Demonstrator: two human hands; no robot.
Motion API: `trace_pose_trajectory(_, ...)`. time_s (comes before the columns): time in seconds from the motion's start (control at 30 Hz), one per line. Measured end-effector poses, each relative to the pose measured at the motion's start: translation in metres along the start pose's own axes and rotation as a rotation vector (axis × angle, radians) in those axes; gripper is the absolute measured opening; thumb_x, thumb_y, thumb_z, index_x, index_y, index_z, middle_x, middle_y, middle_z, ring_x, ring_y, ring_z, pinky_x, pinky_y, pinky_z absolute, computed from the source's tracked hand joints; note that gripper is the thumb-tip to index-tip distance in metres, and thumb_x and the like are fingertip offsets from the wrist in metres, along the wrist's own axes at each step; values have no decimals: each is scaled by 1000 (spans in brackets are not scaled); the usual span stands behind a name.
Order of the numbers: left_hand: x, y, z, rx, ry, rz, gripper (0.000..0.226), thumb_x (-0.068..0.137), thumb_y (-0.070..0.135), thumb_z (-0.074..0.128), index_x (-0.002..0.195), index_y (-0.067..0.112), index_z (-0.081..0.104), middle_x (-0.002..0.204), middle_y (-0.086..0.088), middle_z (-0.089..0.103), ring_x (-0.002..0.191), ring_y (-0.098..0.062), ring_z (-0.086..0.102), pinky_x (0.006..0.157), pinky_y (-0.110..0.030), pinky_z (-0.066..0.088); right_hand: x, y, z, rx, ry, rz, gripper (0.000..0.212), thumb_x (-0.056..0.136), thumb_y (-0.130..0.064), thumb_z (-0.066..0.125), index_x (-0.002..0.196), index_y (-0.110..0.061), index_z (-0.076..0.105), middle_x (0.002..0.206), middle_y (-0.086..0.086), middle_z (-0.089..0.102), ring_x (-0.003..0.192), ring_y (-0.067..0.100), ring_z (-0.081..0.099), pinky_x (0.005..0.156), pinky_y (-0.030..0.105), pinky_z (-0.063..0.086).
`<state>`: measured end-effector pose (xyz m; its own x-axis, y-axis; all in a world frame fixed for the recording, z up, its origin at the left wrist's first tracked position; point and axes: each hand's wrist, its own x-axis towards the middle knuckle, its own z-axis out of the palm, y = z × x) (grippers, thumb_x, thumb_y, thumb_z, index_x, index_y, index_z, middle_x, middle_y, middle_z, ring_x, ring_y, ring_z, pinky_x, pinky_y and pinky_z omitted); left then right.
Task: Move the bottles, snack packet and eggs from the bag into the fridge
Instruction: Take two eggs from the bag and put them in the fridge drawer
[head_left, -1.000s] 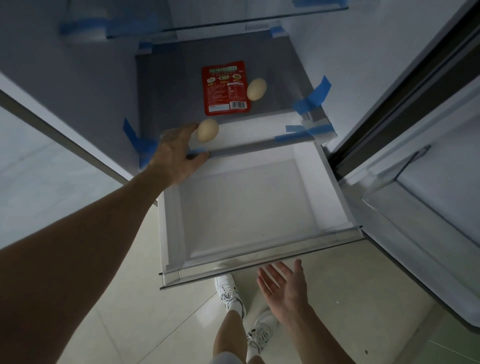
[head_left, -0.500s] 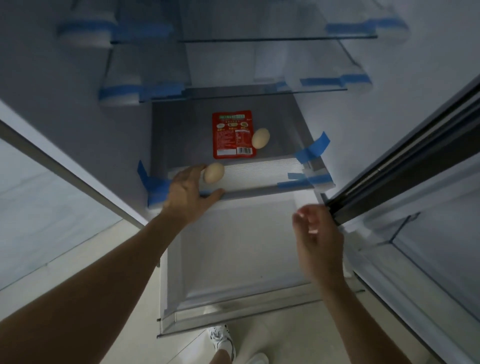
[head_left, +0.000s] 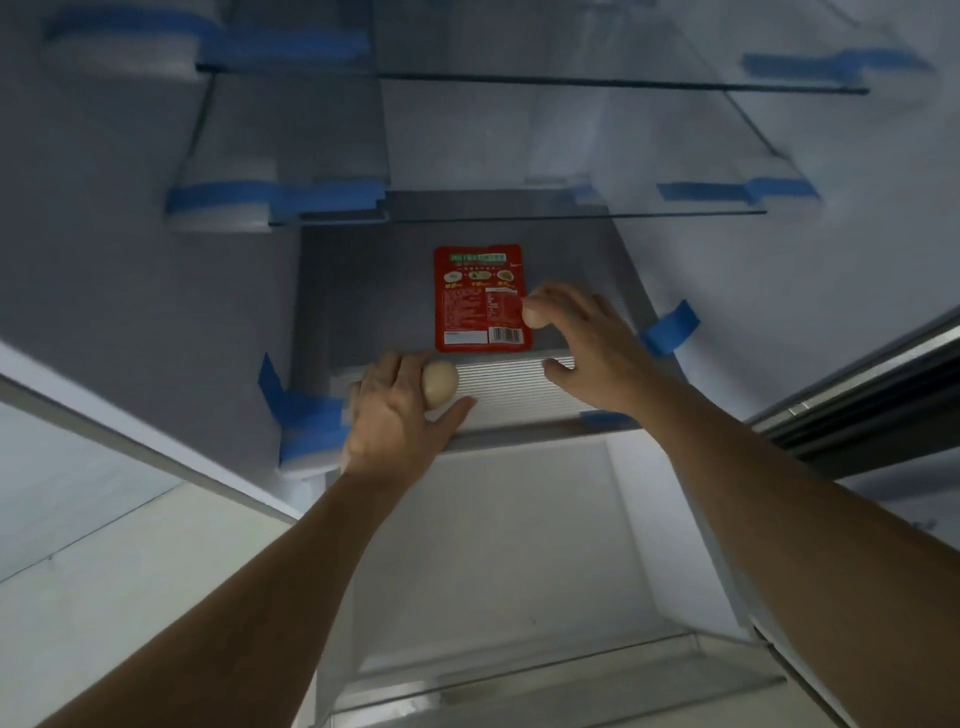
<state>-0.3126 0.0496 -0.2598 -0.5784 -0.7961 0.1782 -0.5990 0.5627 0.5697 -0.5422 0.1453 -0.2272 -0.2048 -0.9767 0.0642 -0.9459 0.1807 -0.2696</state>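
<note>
fridge (head_left: 156, 270): open, dim inside, edges softened by blur; top cut off by frame.
shelf (head_left: 519, 387): grey, lowest of those in view, with pale ribbed strip along near edge; right end of strip covered by right forearm.
snack packet (head_left: 475, 299): red, flat on shelf at middle, beyond ribbed strip; print too small to read; lower right corner just beside far egg.
near egg (head_left: 440, 383): on ribbed strip, left of middle; left flank hidden behind fingers; lifted or resting, impossible to tell.
left grip (head_left: 395, 415): curled round near egg, fingers over its far left side, thumb stretched along shelf lip just beneath; fingertips out of sight behind knuckles.
far egg (head_left: 535, 317): at right edge of snack packet, only left half showing under fingertips.
right grip (head_left: 587, 338): fingers bent down over far egg, thumb spread wide and apart from it, pointing left over ribbed strip; contact underneath not visible.
drawer (head_left: 493, 545): white, pulled out below shelf, between both forearms; near rim dim, right side hidden by right arm.
glass shelves (head_left: 571, 214): two, above and beyond, edges thin and hard to trace.
blue tape (head_left: 670, 327): strips on side walls and shelf ends.
</note>
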Motion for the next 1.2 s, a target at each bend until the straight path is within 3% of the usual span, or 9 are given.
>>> trace_pose_trajectory(0.13,1,-6,5,-35,47,35,49,77,40,83,110,7,65,106,-14,65,93,-35,62,81,-46,51,21,4,-3,51,-47,61,66,90,-22,72,149,-21,43,157,6,34,143,29,35,117,43,30)
trace_pose_trajectory(0.4,2,-10,5,-143,76,40,46,75,40,85,103,9,67,99,-9,66,81,-25,62,70,-37,53,32,13,7,162,-40,192,44,87,-35,74,127,-21,59,125,9,53,109,29,61,97,43,53)
trace_pose_trajectory(0.5,3,-8,0,-225,77,13,41,75,37,85,100,10,66,96,-2,63,79,-17,57,66,-26,47,29,10,16,198,22,262,42,89,-36,73,121,-14,58,122,11,58,104,26,61,88,34,50)
trace_pose_trajectory(0.63,2,-4,-14,-384,42,-72,36,75,33,86,98,25,60,90,11,58,77,-4,57,62,-8,42,7,-18,14,364,189,330,38,85,-31,77,109,-8,58,99,-2,60,84,13,58,68,19,44)
trace_pose_trajectory(0.8,-24,22,-35,-451,-34,-142,36,81,31,81,101,23,52,83,19,56,74,4,59,60,-6,44,-46,-67,2,573,237,455,35,78,-24,84,99,-20,55,87,-12,59,76,3,58,65,18,45)
trace_pose_trajectory(0.9,-59,40,-37,-520,-13,-108,30,83,26,80,98,17,55,81,14,58,72,6,57,59,-8,44,-84,-86,-3,739,227,505,27,79,-17,80,92,-19,56,82,-10,62,71,4,59,58,14,46)
trace_pose_trajectory(1.0,-94,54,-37,-587,-91,-203,22,85,27,77,95,25,57,80,9,61,67,3,58,56,-13,46,-127,-102,-2,858,190,565,13,84,-23,76,85,-18,64,74,-1,67,69,11,64,60,22,52)
trace_pose_trajectory(1.1,-121,57,-32,-607,-186,-309,19,87,33,75,95,23,60,82,2,63,64,-2,58,55,-23,54,-158,-110,6,875,171,637,24,87,-26,73,69,-11,64,60,3,65,56,14,61,60,35,51)
trace_pose_trajectory(1.2,-141,61,-30,-621,-238,-408,21,88,37,72,97,23,58,87,-3,63,69,-11,60,61,-36,59,-177,-117,11,908,131,683,30,88,-26,71,64,-11,59,53,-1,60,49,7,54,57,28,47)
